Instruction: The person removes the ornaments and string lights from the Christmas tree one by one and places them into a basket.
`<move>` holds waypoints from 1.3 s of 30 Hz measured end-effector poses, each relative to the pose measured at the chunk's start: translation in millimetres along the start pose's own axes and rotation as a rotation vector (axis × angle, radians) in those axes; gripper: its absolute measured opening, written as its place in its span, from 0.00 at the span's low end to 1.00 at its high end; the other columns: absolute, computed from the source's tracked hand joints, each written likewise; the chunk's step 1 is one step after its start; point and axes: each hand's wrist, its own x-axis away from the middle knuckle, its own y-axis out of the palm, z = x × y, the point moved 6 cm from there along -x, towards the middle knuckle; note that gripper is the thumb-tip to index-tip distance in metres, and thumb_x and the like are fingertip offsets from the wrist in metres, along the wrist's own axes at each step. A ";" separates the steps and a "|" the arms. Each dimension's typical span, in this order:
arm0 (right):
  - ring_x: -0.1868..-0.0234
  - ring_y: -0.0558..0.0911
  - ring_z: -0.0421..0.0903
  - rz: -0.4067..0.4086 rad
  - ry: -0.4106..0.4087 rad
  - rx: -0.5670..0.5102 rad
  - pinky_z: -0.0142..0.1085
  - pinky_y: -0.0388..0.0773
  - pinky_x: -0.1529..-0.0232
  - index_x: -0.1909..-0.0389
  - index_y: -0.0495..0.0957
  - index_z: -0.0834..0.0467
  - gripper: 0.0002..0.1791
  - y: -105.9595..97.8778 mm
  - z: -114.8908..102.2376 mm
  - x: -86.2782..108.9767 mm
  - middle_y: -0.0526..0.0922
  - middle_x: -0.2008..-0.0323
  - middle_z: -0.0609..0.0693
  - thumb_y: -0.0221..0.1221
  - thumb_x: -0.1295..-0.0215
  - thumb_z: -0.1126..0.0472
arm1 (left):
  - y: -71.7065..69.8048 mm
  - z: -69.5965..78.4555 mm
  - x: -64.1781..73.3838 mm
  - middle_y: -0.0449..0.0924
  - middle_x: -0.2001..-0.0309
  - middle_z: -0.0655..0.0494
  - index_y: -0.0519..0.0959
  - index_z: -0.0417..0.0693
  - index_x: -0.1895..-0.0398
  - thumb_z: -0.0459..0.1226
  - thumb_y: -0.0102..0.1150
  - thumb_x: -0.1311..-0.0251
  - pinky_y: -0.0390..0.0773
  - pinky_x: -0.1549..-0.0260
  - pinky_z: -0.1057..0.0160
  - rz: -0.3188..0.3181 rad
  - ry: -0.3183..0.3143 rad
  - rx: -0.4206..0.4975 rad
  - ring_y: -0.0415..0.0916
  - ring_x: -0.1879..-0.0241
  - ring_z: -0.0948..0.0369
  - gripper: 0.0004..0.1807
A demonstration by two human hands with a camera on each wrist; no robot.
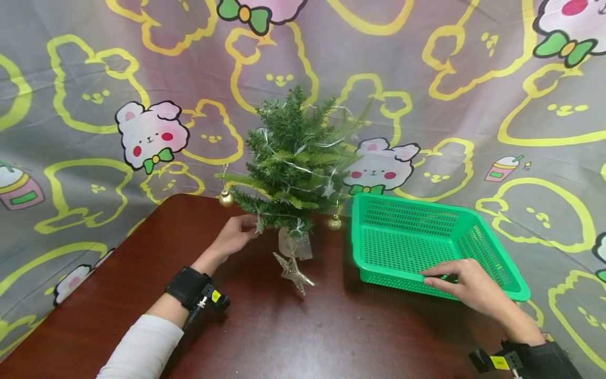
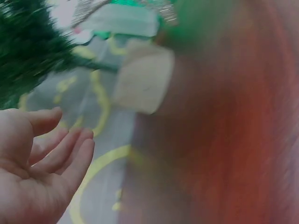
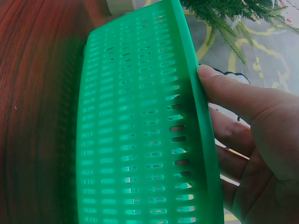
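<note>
In front of me spreads a dark red-brown table (image 1: 307, 331) with a glossy, wood-grained top, filling the lower middle of the frame and catching a soft sheen near the bottom edge. Its rounded far corner shows left of centre. On it, in the middle, my small green tree (image 1: 293, 152) stands on a pale base (image 1: 286, 245); at right sits my green plastic basket (image 1: 388, 275).

Grey cartoon backdrop (image 1: 369, 63) behind brown table (image 1: 284, 331)
</note>
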 end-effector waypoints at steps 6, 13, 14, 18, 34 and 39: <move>0.63 0.81 0.24 -0.021 0.002 -0.021 0.29 0.79 0.72 0.61 0.88 0.43 0.10 -0.5 -1.6 -1.9 0.90 0.65 0.38 0.69 0.42 0.60 | -57.6 20.5 4.9 0.85 0.54 0.35 0.80 0.34 0.48 0.37 0.52 0.28 0.84 0.58 0.66 0.144 -0.003 -0.046 0.85 0.60 0.58 0.15; 0.64 0.81 0.24 -0.057 -0.010 -0.024 0.32 0.83 0.68 0.61 0.88 0.43 0.08 -1.3 -5.7 -6.8 0.88 0.65 0.35 0.69 0.41 0.58 | -121.0 71.3 7.2 0.85 0.66 0.58 0.81 0.34 0.50 0.39 0.55 0.29 0.79 0.67 0.77 0.468 0.097 -0.002 0.78 0.70 0.76 0.17; 0.64 0.82 0.25 -0.055 -0.021 -0.023 0.32 0.83 0.68 0.61 0.88 0.44 0.08 -1.8 -6.9 -8.6 0.89 0.65 0.36 0.69 0.41 0.58 | -127.4 79.7 5.9 0.84 0.67 0.63 0.81 0.34 0.50 0.40 0.56 0.30 0.80 0.66 0.78 0.487 0.128 0.026 0.79 0.69 0.76 0.16; 0.64 0.82 0.25 -0.030 -0.071 -0.016 0.33 0.84 0.67 0.61 0.88 0.45 0.09 -4.2 -16.2 -18.6 0.89 0.65 0.36 0.69 0.41 0.61 | -143.6 118.7 2.4 0.83 0.68 0.71 0.82 0.38 0.48 0.41 0.58 0.31 0.81 0.62 0.76 0.483 0.230 0.045 0.82 0.65 0.72 0.16; 0.65 0.84 0.33 0.097 -0.048 -0.152 0.34 0.85 0.64 0.58 0.87 0.50 0.09 1.5 -88.4 -86.1 0.89 0.61 0.44 0.68 0.40 0.61 | -123.1 195.8 -21.2 0.79 0.42 0.50 0.79 0.52 0.39 0.44 0.59 0.32 0.78 0.47 0.71 0.201 0.334 -0.093 0.77 0.49 0.71 0.19; 0.61 0.86 0.38 0.153 0.008 -0.205 0.33 0.85 0.61 0.54 0.85 0.51 0.12 1.9 -100.4 -101.1 0.89 0.57 0.47 0.68 0.39 0.59 | -119.9 197.6 -23.4 0.81 0.43 0.50 0.82 0.48 0.42 0.42 0.60 0.33 0.79 0.49 0.72 0.192 0.363 -0.102 0.79 0.50 0.71 0.18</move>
